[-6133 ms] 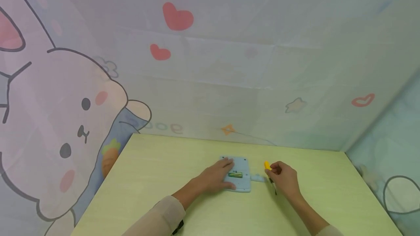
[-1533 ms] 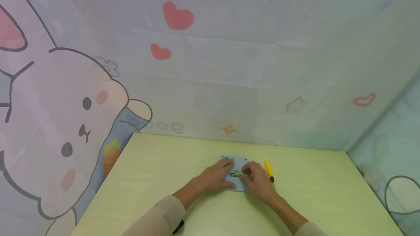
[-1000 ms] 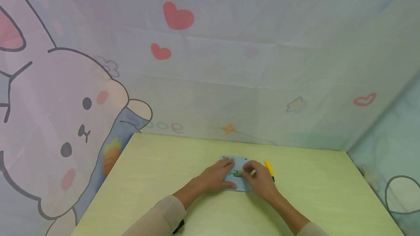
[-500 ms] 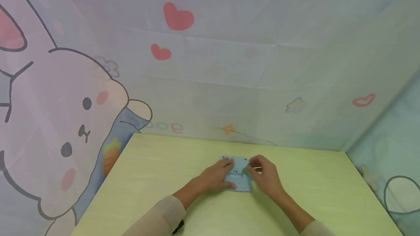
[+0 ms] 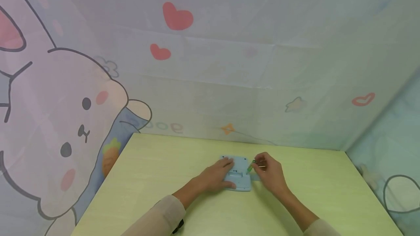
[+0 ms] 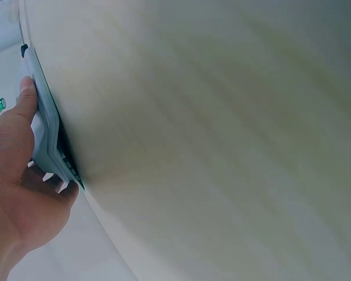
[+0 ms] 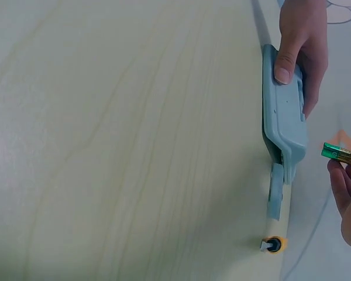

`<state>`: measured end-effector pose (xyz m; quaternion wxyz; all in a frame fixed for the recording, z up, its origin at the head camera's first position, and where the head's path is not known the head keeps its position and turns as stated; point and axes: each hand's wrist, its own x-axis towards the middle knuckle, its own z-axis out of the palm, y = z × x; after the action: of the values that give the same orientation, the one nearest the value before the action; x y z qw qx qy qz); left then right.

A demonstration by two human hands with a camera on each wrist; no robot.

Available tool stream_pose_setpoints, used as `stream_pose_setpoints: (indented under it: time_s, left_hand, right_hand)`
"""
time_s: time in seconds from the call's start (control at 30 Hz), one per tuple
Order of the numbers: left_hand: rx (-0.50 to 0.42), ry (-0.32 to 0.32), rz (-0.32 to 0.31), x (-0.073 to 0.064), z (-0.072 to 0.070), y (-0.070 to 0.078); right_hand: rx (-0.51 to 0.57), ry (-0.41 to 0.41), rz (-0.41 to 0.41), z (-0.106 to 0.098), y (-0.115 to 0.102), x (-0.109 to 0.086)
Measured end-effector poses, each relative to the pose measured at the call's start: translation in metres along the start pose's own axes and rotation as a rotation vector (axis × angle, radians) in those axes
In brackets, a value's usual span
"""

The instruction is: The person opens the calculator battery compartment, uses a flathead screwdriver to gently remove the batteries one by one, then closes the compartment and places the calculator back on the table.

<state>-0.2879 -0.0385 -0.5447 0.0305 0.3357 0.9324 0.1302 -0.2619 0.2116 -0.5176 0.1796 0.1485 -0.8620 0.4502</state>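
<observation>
A light-blue device (image 5: 241,184), shaped like a calculator, lies with its back up on the table. My left hand (image 5: 213,176) is spread over its left side and presses it down, thumb near the front edge. A bare battery recess (image 5: 235,174) shows in the device's back. Just right of the device, my right hand (image 5: 270,174) pinches a green and gold battery (image 5: 251,165) between thumb and fingers, raised off the device. The right wrist view shows the battery (image 7: 338,153) apart from the device too. A small light-blue cover (image 7: 275,190) lies beside the device.
A yellow and black screwdriver (image 7: 274,244) lies on the table beyond the cover; in the head view the right hand hides it. The pale yellow table (image 5: 170,156) ends at a printed cloth backdrop (image 5: 210,94).
My right hand held the screwdriver at first, then left it on the table. It has since lifted the battery out of the recess and moved it right. The left hand stays put.
</observation>
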Motion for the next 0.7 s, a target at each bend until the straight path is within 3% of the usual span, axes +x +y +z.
stream_pose_setpoints:
  time_s: [0.7]
  left_hand:
    - [-0.005,-0.013,-0.014,-0.0004,-0.0001,-0.0001]
  right_hand:
    - [-0.040,-0.017,0.053,-0.0094,0.0056,-0.0012]
